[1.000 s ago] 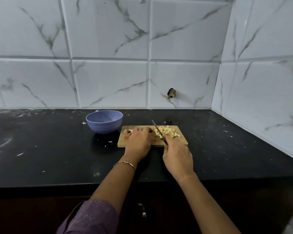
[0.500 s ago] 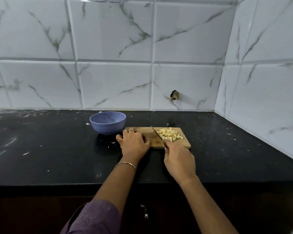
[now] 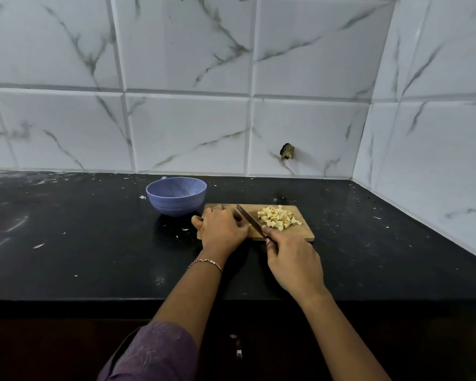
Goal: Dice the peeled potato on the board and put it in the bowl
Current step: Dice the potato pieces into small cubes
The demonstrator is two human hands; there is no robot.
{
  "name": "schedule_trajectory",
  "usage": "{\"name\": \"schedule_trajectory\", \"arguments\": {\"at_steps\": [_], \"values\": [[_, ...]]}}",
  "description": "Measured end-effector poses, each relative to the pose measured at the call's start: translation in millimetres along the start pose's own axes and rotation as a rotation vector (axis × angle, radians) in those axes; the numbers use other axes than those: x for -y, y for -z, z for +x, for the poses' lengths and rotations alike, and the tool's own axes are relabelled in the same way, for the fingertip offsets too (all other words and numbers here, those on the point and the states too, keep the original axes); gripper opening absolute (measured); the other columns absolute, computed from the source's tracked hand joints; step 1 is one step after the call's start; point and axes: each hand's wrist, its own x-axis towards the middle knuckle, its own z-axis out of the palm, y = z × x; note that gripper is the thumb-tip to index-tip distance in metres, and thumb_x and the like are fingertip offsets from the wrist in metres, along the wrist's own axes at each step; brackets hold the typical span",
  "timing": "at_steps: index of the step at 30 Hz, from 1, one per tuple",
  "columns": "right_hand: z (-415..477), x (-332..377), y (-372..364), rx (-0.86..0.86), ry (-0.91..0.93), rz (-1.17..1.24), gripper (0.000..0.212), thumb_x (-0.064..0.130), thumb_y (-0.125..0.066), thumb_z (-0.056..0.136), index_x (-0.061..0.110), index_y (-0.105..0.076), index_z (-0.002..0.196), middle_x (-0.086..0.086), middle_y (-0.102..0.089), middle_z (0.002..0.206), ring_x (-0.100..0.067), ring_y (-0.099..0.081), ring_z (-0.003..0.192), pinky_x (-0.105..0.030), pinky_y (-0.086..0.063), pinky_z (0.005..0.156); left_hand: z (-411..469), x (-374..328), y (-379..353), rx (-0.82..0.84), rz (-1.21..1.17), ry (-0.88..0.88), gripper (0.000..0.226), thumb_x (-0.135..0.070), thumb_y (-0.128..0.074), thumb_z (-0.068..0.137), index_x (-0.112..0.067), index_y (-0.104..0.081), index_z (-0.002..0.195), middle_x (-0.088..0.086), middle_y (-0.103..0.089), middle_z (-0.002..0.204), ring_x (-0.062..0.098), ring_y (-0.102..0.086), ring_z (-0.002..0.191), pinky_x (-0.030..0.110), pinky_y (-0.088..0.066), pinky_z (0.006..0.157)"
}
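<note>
Potato dice (image 3: 278,218) lay heaped on the right half of the board (image 3: 302,235), on the bench (image 3: 94,243). Right grip (image 3: 291,259) was closed round the knife (image 3: 249,219). Its handle was hidden under the fingers and its blade slanted across the board, just left of the dice. Left grip (image 3: 223,229) covered the board's left end, fingers curled, thumb off the edge. Couldn't tell if it held anything. Bowl (image 3: 176,196) stood just beyond the board's far-left corner.

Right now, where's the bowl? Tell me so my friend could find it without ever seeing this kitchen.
Look along the black counter below the white marble tiles. Just left of the wooden cutting board, by its far corner, stands the bowl. It is the only round, lilac-blue thing there.
</note>
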Motion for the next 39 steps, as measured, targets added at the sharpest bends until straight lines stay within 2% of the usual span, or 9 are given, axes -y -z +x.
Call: {"name": "schedule_trajectory", "arguments": {"at_steps": [4,11,15,19,22,28,34,37,39], "values": [[-1.7,1.0,0.4,-0.001,0.030,-0.025,0.035,0.032,-0.050,0.101,0.037,-0.057,0.134,0.014,-0.069,0.098,-0.004,-0.063,0.083,-0.021,-0.045,0.065,-1.1,1.2,-2.5,-0.027,0.008,-0.010,0.025,-0.045,-0.056,0.086,-0.027,-0.074,0.089,-0.006,-0.066,0.102,0.020,-0.049,0.113,0.039,-0.017,0.079],[-3.2,1.5,1.9,0.020,0.046,-0.013,0.037,0.031,-0.050,0.101,0.036,-0.055,0.137,0.013,-0.070,0.099,-0.005,-0.063,0.083,-0.024,-0.050,0.068,1.2,-0.3,-3.0,0.000,0.022,-0.029,0.021,-0.040,-0.058,0.090,-0.030,-0.074,0.099,-0.005,-0.067,0.108,0.020,-0.046,0.117,0.041,-0.022,0.086],[-2.4,1.1,1.4,0.024,0.054,-0.015,0.037,0.031,-0.049,0.101,0.036,-0.054,0.137,0.012,-0.070,0.101,-0.006,-0.064,0.085,-0.024,-0.048,0.068,2.3,0.0,-4.0,-0.003,0.027,-0.035,0.022,-0.042,-0.057,0.089,-0.030,-0.074,0.096,-0.005,-0.067,0.106,0.020,-0.048,0.115,0.042,-0.022,0.086],[-0.6,0.6,1.4,0.056,0.075,-0.025,0.035,0.031,-0.049,0.101,0.035,-0.056,0.135,0.012,-0.070,0.104,-0.005,-0.064,0.091,-0.025,-0.053,0.075,2.2,-0.3,-3.8,0.006,0.041,-0.045,0.025,-0.046,-0.057,0.088,-0.029,-0.075,0.097,-0.006,-0.064,0.108,0.020,-0.046,0.118,0.044,-0.023,0.092],[4.0,-2.3,3.6,0.072,0.109,-0.061,0.035,0.031,-0.048,0.101,0.035,-0.055,0.136,0.012,-0.070,0.103,-0.005,-0.064,0.090,-0.024,-0.052,0.073,2.5,0.3,-2.2,0.006,0.044,-0.050,0.025,-0.046,-0.058,0.087,-0.028,-0.074,0.094,-0.006,-0.065,0.106,0.019,-0.046,0.117,0.045,-0.024,0.094],[4.8,-1.8,5.4,0.050,0.205,-0.159,0.030,0.030,-0.049,0.101,0.034,-0.060,0.129,0.011,-0.069,0.096,-0.007,-0.064,0.085,-0.028,-0.055,0.073,0.5,0.2,-2.1,-0.013,0.038,-0.064,0.024,-0.047,-0.057,0.086,-0.033,-0.076,0.092,-0.010,-0.067,0.101,0.017,-0.048,0.115,0.044,-0.022,0.089],[2.7,-4.6,-0.1,-0.009,0.073,-0.219,0.027,0.020,-0.052,0.098,0.033,-0.063,0.119,0.010,-0.068,0.087,-0.008,-0.064,0.075,-0.026,-0.049,0.060,0.9,-7.4,-2.7,-0.027,0.119,-0.112,0.023,-0.042,-0.054,0.089,-0.030,-0.073,0.088,-0.008,-0.067,0.095,0.016,-0.049,0.112,0.045,-0.025,0.094],[1.9,-7.6,1.4,-0.020,0.007,-0.196,0.021,0.027,-0.049,0.101,0.034,-0.062,0.116,0.009,-0.066,0.085,-0.008,-0.063,0.072,-0.024,-0.048,0.058,2.7,-16.1,-6.7,0.001,0.093,-0.157,0.020,-0.037,-0.054,0.092,-0.032,-0.073,0.094,-0.010,-0.066,0.102,0.016,-0.047,0.115,0.045,-0.019,0.097],[3.3,-9.6,4.5,-0.022,-0.052,-0.107,0.023,0.033,-0.050,0.100,0.036,-0.061,0.120,0.010,-0.067,0.091,-0.009,-0.064,0.078,-0.024,-0.044,0.060,6.8,-22.4,-10.1,0.050,0.079,-0.181,0.021,-0.035,-0.054,0.093,-0.032,-0.073,0.101,-0.010,-0.066,0.109,0.017,-0.046,0.119,0.047,-0.021,0.102]]}}
